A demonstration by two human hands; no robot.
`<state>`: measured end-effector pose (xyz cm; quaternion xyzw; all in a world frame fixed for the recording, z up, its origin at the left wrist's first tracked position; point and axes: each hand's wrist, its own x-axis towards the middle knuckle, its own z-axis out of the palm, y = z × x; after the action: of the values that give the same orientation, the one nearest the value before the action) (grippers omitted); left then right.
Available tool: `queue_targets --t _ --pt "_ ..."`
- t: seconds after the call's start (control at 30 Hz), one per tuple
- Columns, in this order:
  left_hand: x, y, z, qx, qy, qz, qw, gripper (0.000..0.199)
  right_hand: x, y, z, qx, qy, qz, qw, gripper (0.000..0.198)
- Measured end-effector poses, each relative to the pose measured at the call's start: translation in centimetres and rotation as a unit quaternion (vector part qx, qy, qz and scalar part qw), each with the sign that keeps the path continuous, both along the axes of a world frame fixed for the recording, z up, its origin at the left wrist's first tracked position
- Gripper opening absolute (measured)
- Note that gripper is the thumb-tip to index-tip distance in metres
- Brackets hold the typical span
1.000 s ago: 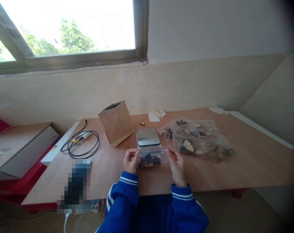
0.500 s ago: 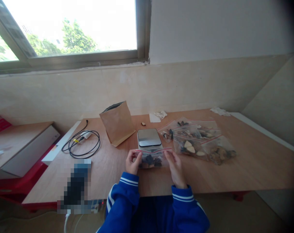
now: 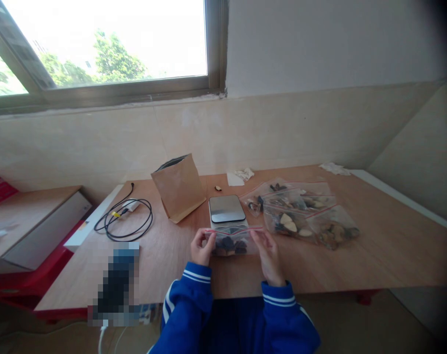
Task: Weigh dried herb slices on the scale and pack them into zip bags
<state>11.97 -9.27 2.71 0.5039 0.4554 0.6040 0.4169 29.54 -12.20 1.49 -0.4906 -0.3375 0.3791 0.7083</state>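
Between my two hands is a clear zip bag point(image 3: 229, 245) with a red seal strip along its top, holding dark dried pieces. My left hand point(image 3: 202, 246) pinches its upper left corner, thumb in front. At the upper right corner, my right hand point(image 3: 265, 248) grips the bag in the same way. The bag's mouth looks slightly parted in the middle. Just behind it lies a kitchen scale point(image 3: 227, 209) with a shiny metal plate; the bag covers its front edge.
More zip bags of dried slices point(image 3: 290, 223) lie in a pile on the right. A brown paper pouch point(image 3: 179, 189) stands open behind to the left. A coiled black cable point(image 3: 124, 219), a pixelated object point(image 3: 116, 280), a small slice point(image 3: 218, 188) and crumpled tissue point(image 3: 243, 174) are also on the table point(image 3: 389, 250).
The dark pieces in the bag have shifted slightly. Both hands keep their hold at the corners, almost unmoved.
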Motion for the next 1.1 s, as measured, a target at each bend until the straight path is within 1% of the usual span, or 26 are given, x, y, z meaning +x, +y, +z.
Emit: queue_targets --t 0.17,0.33,0.5,0.6,0.77,0.93,1.1 --pt "-0.20 0.22 -0.38 0.008 0.010 0.005 1.000 0.028 0.05 0.10 -0.45 -0.008 0.014 -0.007 1.000 0.030" --pt "-0.17 0.33 -0.79 -0.015 -0.018 -0.018 1.000 0.030 -0.15 0.20 -0.51 0.001 0.037 -0.014 0.999 0.027" --pt "0.09 0.15 -0.59 -0.027 -0.056 -0.036 0.997 0.033 -0.26 0.09 -0.16 -0.009 0.059 0.024 0.998 0.030" --pt "0.13 0.20 -0.43 -0.013 -0.031 -0.051 0.998 0.032 -0.25 -0.06 -0.11 -0.017 0.060 0.046 0.997 0.032" --pt "0.00 0.30 -0.22 0.021 0.015 -0.033 0.999 0.029 -0.25 -0.20 -0.15 -0.021 0.023 0.068 0.997 0.028" --pt "-0.05 0.16 -0.16 0.024 0.032 -0.030 0.999 0.029 -0.35 -0.13 -0.12 -0.011 0.017 0.057 0.998 0.023" --pt "-0.04 0.04 -0.23 0.021 0.058 0.004 0.998 0.028 -0.39 -0.14 -0.09 -0.007 0.008 0.038 0.999 0.024"
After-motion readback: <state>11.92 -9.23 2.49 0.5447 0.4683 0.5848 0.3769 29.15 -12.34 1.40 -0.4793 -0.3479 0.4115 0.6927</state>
